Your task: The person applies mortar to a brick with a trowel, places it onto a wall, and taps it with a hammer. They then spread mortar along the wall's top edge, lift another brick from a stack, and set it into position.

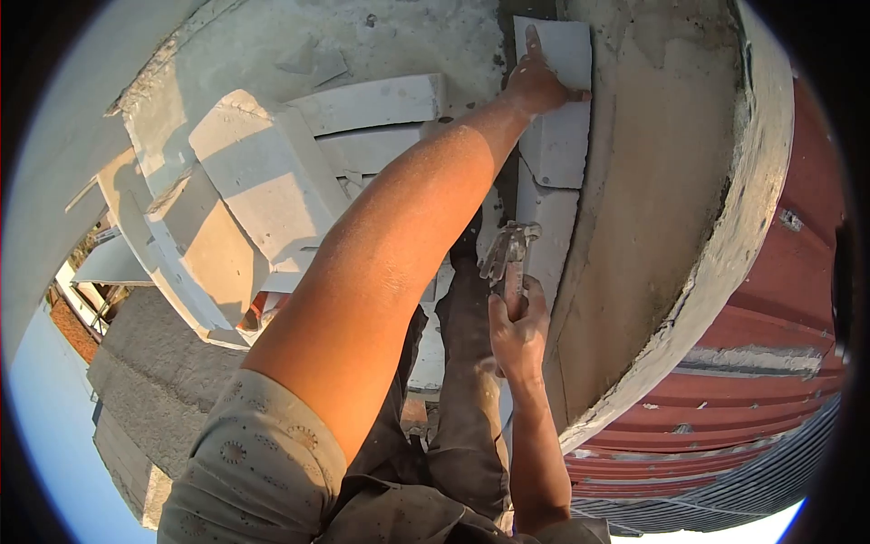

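My left hand (536,83) reaches far forward and rests on a pale, flat slab (564,53). Its index finger points away from me and the thumb sticks out to the right, over the slab's right edge. Nearer to me, a second pale slab (550,213) lies end to end with the first, with a thin, uneven joint between them. Over this nearer slab my right hand (519,331) is closed around the handle of a hammer (514,258). The hammer's metal head is upward and looks caked with dried mortar.
A stack of pale slabs and blocks (263,168) stands to the left. Along the right runs a concrete ledge (648,181) with a rough raised rim (725,245). Beyond and below it lies a red corrugated roof (770,344). My legs (467,417) stand close behind the row.
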`<move>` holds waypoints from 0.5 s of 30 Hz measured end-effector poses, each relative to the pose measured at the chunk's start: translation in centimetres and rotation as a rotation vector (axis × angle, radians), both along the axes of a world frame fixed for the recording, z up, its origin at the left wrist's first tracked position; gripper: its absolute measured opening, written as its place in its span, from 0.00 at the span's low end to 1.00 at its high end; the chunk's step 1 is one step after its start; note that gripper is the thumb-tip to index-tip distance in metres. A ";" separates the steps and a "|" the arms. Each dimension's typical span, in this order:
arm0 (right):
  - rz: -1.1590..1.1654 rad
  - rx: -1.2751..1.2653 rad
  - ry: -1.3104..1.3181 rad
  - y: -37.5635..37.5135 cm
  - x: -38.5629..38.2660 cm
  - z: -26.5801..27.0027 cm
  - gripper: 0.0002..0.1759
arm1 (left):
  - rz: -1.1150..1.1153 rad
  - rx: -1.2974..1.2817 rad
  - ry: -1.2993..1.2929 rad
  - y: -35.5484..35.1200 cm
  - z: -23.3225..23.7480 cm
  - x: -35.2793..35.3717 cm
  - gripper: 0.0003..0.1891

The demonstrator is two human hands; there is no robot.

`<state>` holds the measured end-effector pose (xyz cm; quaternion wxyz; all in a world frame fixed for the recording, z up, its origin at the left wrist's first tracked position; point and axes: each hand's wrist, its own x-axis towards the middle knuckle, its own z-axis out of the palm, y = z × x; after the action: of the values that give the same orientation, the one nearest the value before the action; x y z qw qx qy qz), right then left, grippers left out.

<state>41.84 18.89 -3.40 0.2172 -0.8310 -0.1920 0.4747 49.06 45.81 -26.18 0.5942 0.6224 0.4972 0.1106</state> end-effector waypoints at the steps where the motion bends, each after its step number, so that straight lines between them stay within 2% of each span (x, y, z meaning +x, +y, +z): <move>1: 0.005 -0.055 0.021 2.2 2.5 2.4 0.28 | 0.010 -0.017 0.004 0.0 0.5 -0.2 0.75; 3: -0.193 0.124 0.184 8.0 5.5 5.3 0.29 | 0.049 -0.158 0.021 -0.8 2.7 -0.5 0.74; 5: -0.156 0.228 0.100 14.5 8.0 5.8 0.31 | 0.112 -0.089 0.028 -2.0 3.7 -0.7 0.72; 7: 0.039 0.195 -0.154 20.7 11.2 2.7 0.27 | 0.096 -0.072 0.024 -2.8 2.2 -0.4 0.71; 8: 0.078 0.274 -0.158 24.4 11.8 2.5 0.20 | 0.100 -0.111 0.029 -2.3 2.6 -0.3 0.70; 9: 0.187 0.071 -0.253 29.1 11.3 5.0 0.20 | 0.106 -0.153 0.035 -2.3 3.4 -0.4 0.70; 11: 0.244 0.112 -0.201 35.2 14.6 2.1 0.23 | 0.110 -0.200 0.070 -2.6 3.9 -0.6 0.68; 13: 0.403 0.853 -0.463 38.1 12.8 1.5 0.11 | 0.101 -0.162 0.122 -2.6 3.6 0.0 0.67; 15: 0.580 0.520 -0.846 41.5 17.8 -4.8 0.19 | 0.096 -0.211 0.135 -3.1 4.0 -0.4 0.67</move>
<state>59.62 60.38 -8.16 0.1797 -0.7812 -0.5927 0.0784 48.66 42.71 -22.20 0.6155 0.5381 0.5741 0.0438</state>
